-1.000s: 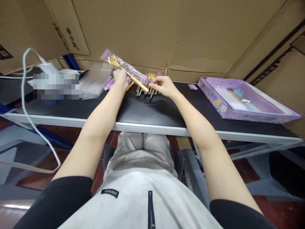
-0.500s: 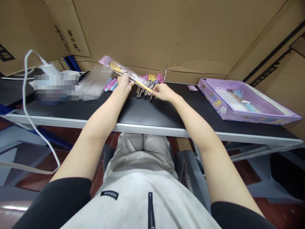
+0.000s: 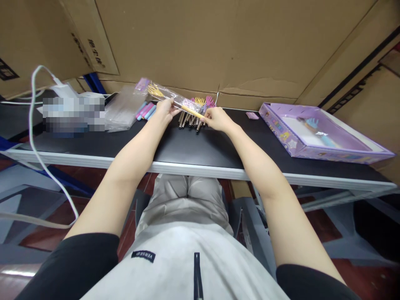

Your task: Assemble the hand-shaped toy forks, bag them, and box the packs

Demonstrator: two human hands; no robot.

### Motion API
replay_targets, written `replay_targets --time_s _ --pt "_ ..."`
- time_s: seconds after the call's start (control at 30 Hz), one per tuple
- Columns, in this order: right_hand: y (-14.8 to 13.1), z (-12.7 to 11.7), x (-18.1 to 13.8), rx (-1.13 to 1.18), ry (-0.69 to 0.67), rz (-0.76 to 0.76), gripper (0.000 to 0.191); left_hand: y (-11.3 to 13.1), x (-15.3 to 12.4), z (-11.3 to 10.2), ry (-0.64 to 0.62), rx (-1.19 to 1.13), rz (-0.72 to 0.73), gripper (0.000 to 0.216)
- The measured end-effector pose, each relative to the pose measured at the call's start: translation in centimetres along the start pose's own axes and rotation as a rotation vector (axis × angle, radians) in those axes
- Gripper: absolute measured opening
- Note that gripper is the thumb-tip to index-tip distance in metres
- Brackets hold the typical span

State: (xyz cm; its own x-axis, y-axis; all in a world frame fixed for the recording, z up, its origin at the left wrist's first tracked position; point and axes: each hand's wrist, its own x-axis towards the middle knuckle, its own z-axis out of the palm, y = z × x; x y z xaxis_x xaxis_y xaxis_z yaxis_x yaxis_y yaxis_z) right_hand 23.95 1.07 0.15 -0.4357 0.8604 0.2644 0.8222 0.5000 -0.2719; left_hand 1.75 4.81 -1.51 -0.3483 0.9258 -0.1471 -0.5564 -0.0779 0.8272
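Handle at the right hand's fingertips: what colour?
Yellow; the handle shows best in the head view, just left of the right hand.

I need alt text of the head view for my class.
A person's left hand holds a clear bag around a yellow claw-headed stick; the right hand pinches the stick's end over a black table. Similar sticks lie nearby; a purple box sits at right.
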Motion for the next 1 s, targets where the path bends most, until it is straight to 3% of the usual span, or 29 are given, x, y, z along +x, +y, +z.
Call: replay_targets --time_s 0.17,0.33,0.43,0.53,0.67,1.0 --pt "1.2 0.1 0.4 0.015 0.087 0.011 0.033 0.4 -1.3 0.0 0.005 -0.018 -0.021 0.022" --pt "1.6 0.5 0.8 0.054 0.27 -0.1 0.057 0.7 -2.6 0.5 -0.027 0.006 -0.04 0.017" --pt "1.1 0.6 0.6 0.087 0.223 -0.187 0.068 0.5 -3.3 1.1 -0.071 0.038 -0.085 0.018" --pt "0.0 0.2 0.0 0.122 0.117 -0.231 0.066 0.1 -3.9 1.5 -0.112 0.063 -0.09 0.021" --pt "-1.2 -0.8 -0.8 0.1 0.059 -0.18 0.059 -0.2 -4.1 1.7 -0.132 0.065 -0.056 0.016" --pt "-1.1 -0.5 -0.7 -0.024 0.05 -0.116 0.073 -0.4 -4.4 2.0 -0.161 0.11 -0.008 0.018"
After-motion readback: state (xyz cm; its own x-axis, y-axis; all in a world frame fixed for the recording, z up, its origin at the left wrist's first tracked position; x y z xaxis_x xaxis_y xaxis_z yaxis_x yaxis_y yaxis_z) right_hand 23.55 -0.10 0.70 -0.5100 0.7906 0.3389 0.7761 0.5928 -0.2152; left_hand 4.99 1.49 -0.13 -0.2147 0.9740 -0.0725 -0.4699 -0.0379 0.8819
